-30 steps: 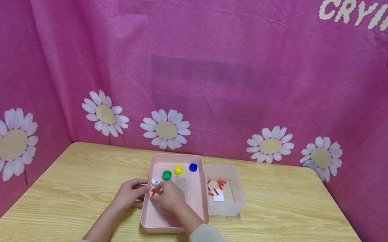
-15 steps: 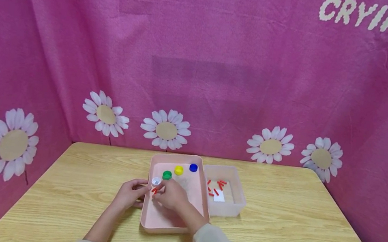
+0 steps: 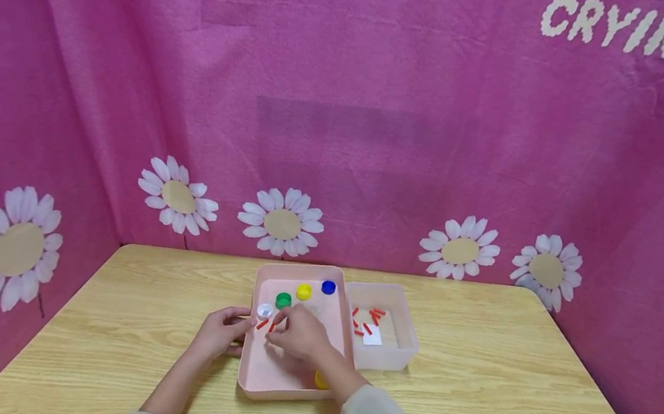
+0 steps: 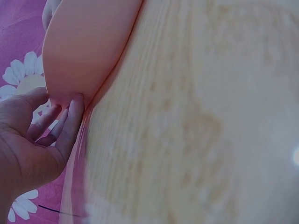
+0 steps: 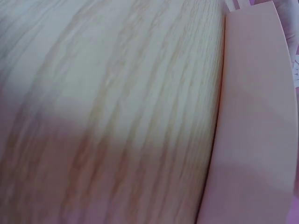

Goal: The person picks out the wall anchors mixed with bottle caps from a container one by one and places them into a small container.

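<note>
In the head view, a shallow pink tray (image 3: pixel 282 391) lies on the table. My left hand (image 3: pixel 221 334) holds its left wall, thumb at the rim; in the left wrist view the fingers (image 4: pixel 72 122) press the outer side. Inside the tray, my right hand (image 3: pixel 299 332) pinches a small red stick (image 3: pixel 272 328) between thumb and index finger. Another red stick (image 3: pixel 262 324) lies just left of it, below a white cap (image 3: pixel 264 311). Green (image 3: pixel 283 300), yellow (image 3: pixel 304 292) and blue caps (image 3: pixel 328 288) run diagonally toward the far right corner.
A translucent bin (image 3: pixel 403 356) stands against the tray's right side, holding several red sticks (image 3: pixel 368 328) and a white square (image 3: pixel 373 336). A yellow round thing (image 3: pixel 320 380) is partly hidden under the right forearm. A pink curtain (image 3: pixel 367 135) hangs behind the wooden table (image 3: pixel 491 382).
My right hand has shifted slightly right, and the red stick at its fingertips now stands apart from the other one. A yellow round thing has come into sight under the forearm. My left hand stays put.
</note>
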`<state>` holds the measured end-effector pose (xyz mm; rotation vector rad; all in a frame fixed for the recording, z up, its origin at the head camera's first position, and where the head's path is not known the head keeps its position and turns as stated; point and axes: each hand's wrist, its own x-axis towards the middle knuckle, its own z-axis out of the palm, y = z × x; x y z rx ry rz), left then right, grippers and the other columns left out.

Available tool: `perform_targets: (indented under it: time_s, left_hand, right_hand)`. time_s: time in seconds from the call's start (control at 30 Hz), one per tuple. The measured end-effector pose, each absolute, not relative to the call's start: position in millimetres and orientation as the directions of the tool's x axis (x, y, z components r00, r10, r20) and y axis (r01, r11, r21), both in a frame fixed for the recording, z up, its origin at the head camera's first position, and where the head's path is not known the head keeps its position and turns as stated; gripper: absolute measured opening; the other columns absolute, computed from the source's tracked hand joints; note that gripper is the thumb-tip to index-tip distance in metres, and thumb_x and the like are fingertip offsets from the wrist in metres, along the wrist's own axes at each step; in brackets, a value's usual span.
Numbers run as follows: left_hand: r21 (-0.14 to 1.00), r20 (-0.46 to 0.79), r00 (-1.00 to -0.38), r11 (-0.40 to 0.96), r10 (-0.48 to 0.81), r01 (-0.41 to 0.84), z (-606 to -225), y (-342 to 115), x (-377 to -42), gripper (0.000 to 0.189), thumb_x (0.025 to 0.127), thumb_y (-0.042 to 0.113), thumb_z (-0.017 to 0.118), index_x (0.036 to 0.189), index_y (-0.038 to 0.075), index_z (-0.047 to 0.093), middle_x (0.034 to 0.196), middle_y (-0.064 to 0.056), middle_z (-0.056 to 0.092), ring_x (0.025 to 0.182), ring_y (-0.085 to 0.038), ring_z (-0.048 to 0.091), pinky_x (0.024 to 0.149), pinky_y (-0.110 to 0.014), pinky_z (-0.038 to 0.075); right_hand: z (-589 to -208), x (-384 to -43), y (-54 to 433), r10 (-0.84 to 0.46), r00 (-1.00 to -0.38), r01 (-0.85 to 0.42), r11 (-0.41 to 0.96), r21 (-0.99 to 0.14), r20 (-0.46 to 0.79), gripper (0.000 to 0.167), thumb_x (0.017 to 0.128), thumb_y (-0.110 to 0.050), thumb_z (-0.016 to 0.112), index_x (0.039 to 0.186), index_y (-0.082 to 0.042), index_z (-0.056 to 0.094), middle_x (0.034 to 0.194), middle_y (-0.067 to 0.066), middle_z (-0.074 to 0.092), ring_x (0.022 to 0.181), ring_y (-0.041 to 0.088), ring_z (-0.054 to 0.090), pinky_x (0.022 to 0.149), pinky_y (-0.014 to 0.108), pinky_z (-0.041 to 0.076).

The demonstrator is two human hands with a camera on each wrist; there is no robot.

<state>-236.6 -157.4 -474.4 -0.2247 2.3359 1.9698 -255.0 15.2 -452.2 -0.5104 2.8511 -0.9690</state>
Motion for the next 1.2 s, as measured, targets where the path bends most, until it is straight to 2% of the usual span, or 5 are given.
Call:
perform_targets:
  time_s: [0.37, 0.6, 0.83, 1.2]
  left_hand:
    - [0.967, -0.17, -0.984, 0.182, -0.052, -0.177, -472.6, -157.2, -235.7, 0.038, 0.092, 0.015, 0.058, 0.124, -0.004, 0.053, 0.103, -0.021, 0.063, 0.072, -0.016, 0.062, 0.06, -0.034, 0.059]
    - [0.968, -0.164, -0.985, 0.181, -0.057, -0.171, -470.9, -157.6, -235.2, 0.039, 0.091, 0.017, 0.06, 0.124, -0.005, 0.053, 0.105, -0.022, 0.062, 0.074, -0.017, 0.063, 0.061, -0.035, 0.06]
    - [0.96, -0.18, -0.982, 0.208, -0.057, -0.188, -472.6, -158.4, -237.1, 0.041, 0.092, 0.02, 0.06, 0.125, -0.002, 0.053, 0.106, -0.019, 0.061, 0.078, -0.018, 0.063, 0.063, -0.034, 0.06]
    - [0.968, -0.155, -0.986, 0.189, -0.054, -0.163, -474.7, -158.0, -236.1, 0.037, 0.091, 0.013, 0.058, 0.124, -0.005, 0.053, 0.108, -0.022, 0.061, 0.072, -0.015, 0.062, 0.058, -0.034, 0.059]
  right_hand:
    - [-441.8, -253.6, 26.9, -0.359, -0.933, -0.3, 0.74, -0.602, 0.025, 0.026, 0.08, -0.034, 0.071, 0.098, -0.017, 0.064, 0.078, -0.004, 0.053, 0.067, 0.011, 0.047, 0.053, 0.021, 0.04]
    - [-437.0, -253.5, 33.0, -0.369, -0.927, -0.34, 0.745, -0.574, 0.069, 0.026, 0.08, -0.034, 0.071, 0.097, -0.016, 0.065, 0.079, -0.004, 0.053, 0.068, 0.012, 0.048, 0.056, 0.021, 0.039]
    - [-433.5, -250.3, 39.6, -0.359, -0.931, -0.327, 0.746, -0.581, 0.064, 0.03, 0.079, -0.035, 0.072, 0.098, -0.013, 0.065, 0.08, -0.004, 0.053, 0.071, 0.013, 0.048, 0.06, 0.022, 0.04]
    - [-427.2, -245.0, 51.3, -0.351, -0.927, -0.358, 0.73, -0.583, 0.13, 0.028, 0.078, -0.032, 0.073, 0.094, -0.01, 0.065, 0.084, 0.005, 0.056, 0.069, 0.012, 0.046, 0.061, 0.02, 0.04]
